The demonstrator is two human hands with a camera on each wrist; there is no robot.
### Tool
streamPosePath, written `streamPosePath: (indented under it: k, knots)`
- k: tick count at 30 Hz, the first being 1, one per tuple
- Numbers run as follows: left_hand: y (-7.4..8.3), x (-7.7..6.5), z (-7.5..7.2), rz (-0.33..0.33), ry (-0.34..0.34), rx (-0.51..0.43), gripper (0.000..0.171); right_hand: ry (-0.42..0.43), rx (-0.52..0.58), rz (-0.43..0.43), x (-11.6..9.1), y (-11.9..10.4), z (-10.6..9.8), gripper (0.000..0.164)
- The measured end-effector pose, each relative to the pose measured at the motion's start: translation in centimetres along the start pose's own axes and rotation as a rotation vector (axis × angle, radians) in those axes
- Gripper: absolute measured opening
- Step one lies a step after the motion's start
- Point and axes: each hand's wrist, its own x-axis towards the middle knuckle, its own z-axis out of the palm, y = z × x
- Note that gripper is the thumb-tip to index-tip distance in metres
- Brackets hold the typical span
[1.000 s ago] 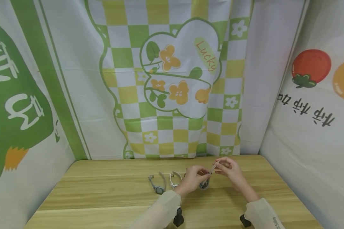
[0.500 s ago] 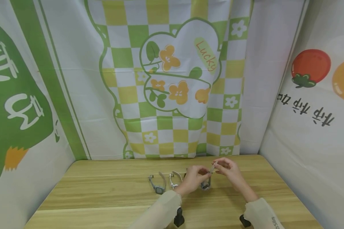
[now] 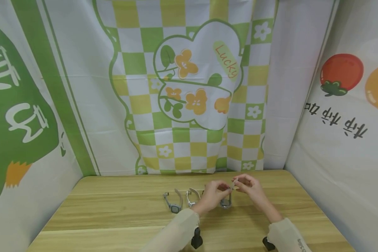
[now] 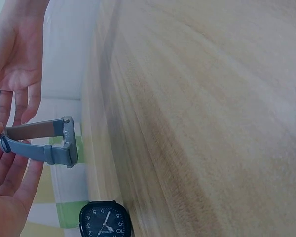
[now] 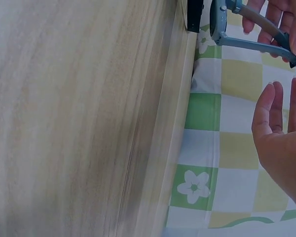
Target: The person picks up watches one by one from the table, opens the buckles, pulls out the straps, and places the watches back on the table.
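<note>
A grey-blue wristwatch (image 3: 225,203) hangs below both hands, its strap joined into a loop, as the left wrist view shows. My left hand (image 3: 211,196) pinches the strap around the buckle (image 4: 5,143). To its right, my right hand (image 3: 252,189) pinches the pale free end of the strap (image 3: 234,183), which sticks up past the buckle. In the right wrist view the watch case (image 5: 218,22) is seen side-on, and the strap tip runs out of frame. The right fingers (image 5: 274,106) extend beside it there.
On the wooden table (image 3: 113,217) a grey watch (image 3: 174,209) and a white watch (image 3: 190,204) lie left of the hands. A black square-faced watch (image 4: 106,219) lies close by, mostly hidden behind my left hand in the head view. A checked curtain (image 3: 182,147) hangs behind.
My right hand has shifted slightly left and down toward my left hand, with the strap end. The watch case has swung a little and now faces more upward.
</note>
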Motion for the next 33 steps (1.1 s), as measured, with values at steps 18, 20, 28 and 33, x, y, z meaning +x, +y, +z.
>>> streamPosePath:
  k: [18,20,28,33]
  knots:
    - [0.32,0.08,-0.13,0.021,0.018,0.003,0.015,0.006,0.027,0.007,-0.11,0.54,0.48,0.035]
    - [0.3,0.07,-0.1,0.026,0.022,0.008,0.015,0.007,0.027,0.019,-0.1,0.55,0.44,0.038]
    - [0.37,0.06,-0.08,0.008,0.066,-0.077,0.014,0.004,-0.014,0.012,-0.22,0.59,-0.09,0.042]
    - [0.27,0.04,-0.1,-0.027,0.086,-0.2,0.014,-0.033,-0.064,0.015,-0.52,0.69,-0.47,0.045]
